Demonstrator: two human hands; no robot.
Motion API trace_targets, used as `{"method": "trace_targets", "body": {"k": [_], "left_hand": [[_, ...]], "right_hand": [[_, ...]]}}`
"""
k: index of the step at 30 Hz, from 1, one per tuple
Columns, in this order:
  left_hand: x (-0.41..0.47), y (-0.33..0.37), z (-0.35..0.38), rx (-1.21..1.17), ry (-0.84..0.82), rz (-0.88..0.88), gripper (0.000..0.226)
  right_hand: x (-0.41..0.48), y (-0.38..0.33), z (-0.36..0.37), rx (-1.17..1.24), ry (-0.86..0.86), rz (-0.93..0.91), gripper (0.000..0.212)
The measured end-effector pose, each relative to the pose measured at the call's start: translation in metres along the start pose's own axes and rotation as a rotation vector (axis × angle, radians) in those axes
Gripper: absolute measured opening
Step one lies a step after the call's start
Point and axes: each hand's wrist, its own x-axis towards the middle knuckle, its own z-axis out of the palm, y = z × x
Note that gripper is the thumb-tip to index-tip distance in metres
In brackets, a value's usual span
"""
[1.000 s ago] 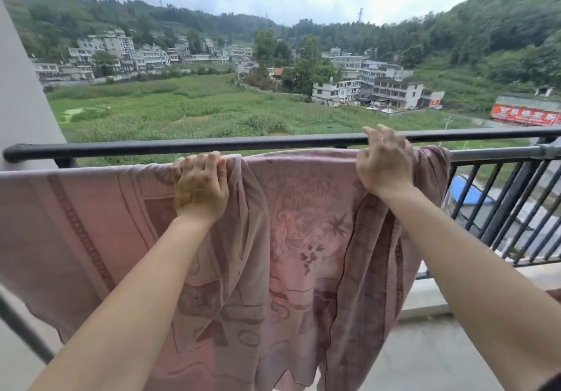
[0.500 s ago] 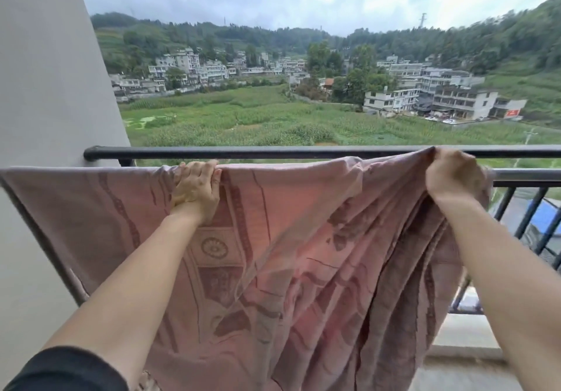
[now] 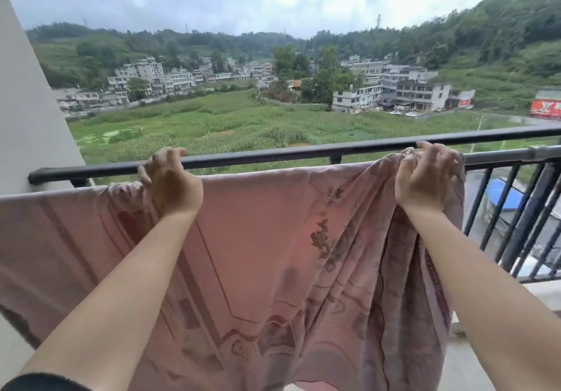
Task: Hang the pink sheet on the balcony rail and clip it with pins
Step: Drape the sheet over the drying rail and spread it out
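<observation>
- Biggest thing in my feed is the pink sheet: it's draped over a lower bar just on the near side of the black balcony rail, hanging down toward the floor, flat on the left and bunched into folds on the right.
- The rail runs from the pale wall on my left across to the vertical bars on the right.
- My left hand is closed on the sheet's top edge, fingers curled over it right at the rail.
- My right hand is clenched on a gathered wad of the sheet near its right end, fingertips touching the rail.
- Can't spot any pins.
</observation>
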Motion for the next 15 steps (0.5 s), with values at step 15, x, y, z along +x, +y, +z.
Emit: {"method": "trace_targets", "body": {"k": [15], "left_hand": [[-0.133,0.247,0.111,0.030,-0.595,0.375,0.064]], "right_hand": [[0.082,0.075,-0.045,0.067,-0.640,0.177,0.078]]}}
